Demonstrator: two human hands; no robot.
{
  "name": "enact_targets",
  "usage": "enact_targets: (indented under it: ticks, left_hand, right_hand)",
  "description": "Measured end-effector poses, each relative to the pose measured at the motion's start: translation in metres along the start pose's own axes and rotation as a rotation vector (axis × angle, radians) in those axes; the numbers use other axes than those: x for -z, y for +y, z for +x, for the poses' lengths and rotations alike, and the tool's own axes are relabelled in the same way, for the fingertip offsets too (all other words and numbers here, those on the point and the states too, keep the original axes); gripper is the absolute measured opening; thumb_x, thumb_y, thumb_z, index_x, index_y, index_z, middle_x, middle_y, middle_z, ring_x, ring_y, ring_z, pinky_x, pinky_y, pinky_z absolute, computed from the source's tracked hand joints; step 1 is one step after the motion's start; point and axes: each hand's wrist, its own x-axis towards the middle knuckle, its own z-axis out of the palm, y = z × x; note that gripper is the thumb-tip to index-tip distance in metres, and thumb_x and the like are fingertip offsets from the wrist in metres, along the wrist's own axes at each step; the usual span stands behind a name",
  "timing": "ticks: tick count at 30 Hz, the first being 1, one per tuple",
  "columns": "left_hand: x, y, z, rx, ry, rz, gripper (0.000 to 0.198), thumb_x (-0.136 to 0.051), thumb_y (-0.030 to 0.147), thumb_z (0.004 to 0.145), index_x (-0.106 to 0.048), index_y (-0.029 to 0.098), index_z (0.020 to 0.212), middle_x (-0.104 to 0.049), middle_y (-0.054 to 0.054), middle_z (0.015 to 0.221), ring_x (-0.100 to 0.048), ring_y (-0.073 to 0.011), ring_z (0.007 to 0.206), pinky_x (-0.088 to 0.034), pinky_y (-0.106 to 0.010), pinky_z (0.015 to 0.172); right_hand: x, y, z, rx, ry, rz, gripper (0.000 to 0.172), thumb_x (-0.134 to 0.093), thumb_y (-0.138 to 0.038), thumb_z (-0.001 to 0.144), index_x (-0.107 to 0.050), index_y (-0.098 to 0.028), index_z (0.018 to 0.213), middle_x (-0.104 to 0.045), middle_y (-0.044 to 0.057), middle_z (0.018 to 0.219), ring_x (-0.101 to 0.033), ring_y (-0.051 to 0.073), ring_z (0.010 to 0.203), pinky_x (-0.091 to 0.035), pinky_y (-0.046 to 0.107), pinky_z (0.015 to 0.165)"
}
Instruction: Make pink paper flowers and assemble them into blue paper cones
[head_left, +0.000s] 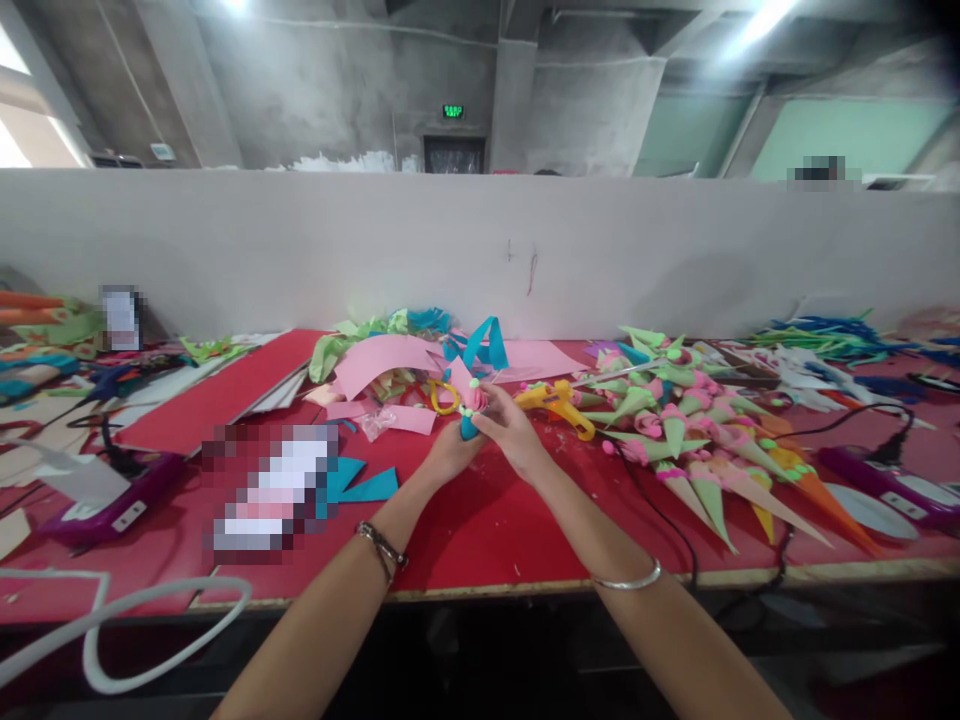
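only got the head view here, so going off that; the little flower piece [473, 400] is right between my two hands, up off the tabletop [480, 545] as far as I can tell, long axis roughly upright with the pink rose and green beads on top and the teal end underneath; my left hand [448, 452] is closest to that teal end, fingers curled round it; my right hand [516, 432] comes in from the right side, fingers narrow and pinching against the rose, though exactly where each tip presses is too small to tell; yellow glue gun [556, 404] lies just beyond my right hand, then a heap of flower cones [690, 410] farther right; tabletop is red and cluttered, pale partition [450, 250] behind it, bare concrete room with a green exit sign [452, 112] past that
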Motion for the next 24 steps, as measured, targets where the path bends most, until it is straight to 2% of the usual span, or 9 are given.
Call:
enact_targets:
  ticks: [6, 12, 15, 18, 24]
  left_hand:
    - [-0.0006, -0.0023, -0.0003, -0.005, 0.019, -0.007, 0.017, -0.062, 0.025, 0.061, -0.052, 0.013, 0.055, -0.042, 0.006, 0.045, -0.035, -0.005, 0.043, -0.028, -0.018, 0.041]
    - [-0.0018, -0.003, -0.0003, -0.032, 0.009, -0.02, 0.012, -0.062, 0.02, 0.061, -0.054, 0.012, 0.059, -0.049, 0.004, 0.052, -0.041, -0.0067, 0.049, -0.033, -0.018, 0.046]
    - [-0.0007, -0.0052, 0.0011, -0.04, 0.009, -0.013, 0.011, -0.064, 0.019, 0.06, -0.056, 0.012, 0.06, -0.051, 0.003, 0.054, -0.044, -0.0076, 0.051, -0.035, -0.019, 0.048]
    - [0.0008, -0.0071, 0.0025, -0.052, 0.023, 0.001, 0.009, -0.063, 0.017, 0.06, -0.056, 0.011, 0.063, -0.052, 0.003, 0.054, -0.045, -0.0088, 0.053, -0.037, -0.02, 0.051]
    - [0.0006, -0.0006, 0.0005, -0.135, 0.039, 0.01, 0.009, -0.056, 0.009, 0.059, -0.057, 0.013, 0.067, -0.057, 0.001, 0.066, -0.05, -0.0115, 0.064, -0.04, -0.021, 0.059]
  right_hand:
    - [0.0001, 0.005, 0.0005, -0.022, 0.063, -0.007, 0.042, -0.067, -0.031, 0.059, -0.052, -0.024, 0.098, -0.059, 0.001, 0.097, -0.054, 0.018, 0.094, -0.042, 0.032, 0.084]
    - [-0.0007, 0.0025, 0.0, -0.019, 0.084, -0.047, 0.032, -0.066, -0.032, 0.06, -0.054, -0.023, 0.09, -0.059, -0.001, 0.087, -0.055, 0.016, 0.085, -0.044, 0.03, 0.079]
    - [-0.0016, 0.0013, -0.0008, -0.009, 0.088, -0.035, 0.033, -0.065, -0.03, 0.061, -0.053, -0.023, 0.091, -0.058, -0.001, 0.086, -0.055, 0.015, 0.084, -0.043, 0.028, 0.078]
    - [-0.0031, 0.0014, -0.0018, -0.001, 0.046, -0.017, 0.037, -0.066, -0.029, 0.06, -0.052, -0.024, 0.094, -0.057, -0.002, 0.088, -0.054, 0.014, 0.085, -0.043, 0.027, 0.079]
    - [-0.0067, -0.0019, -0.0047, 0.052, -0.037, -0.069, 0.032, -0.064, -0.028, 0.062, -0.054, -0.022, 0.092, -0.06, -0.001, 0.086, -0.055, 0.015, 0.086, -0.041, 0.03, 0.082]
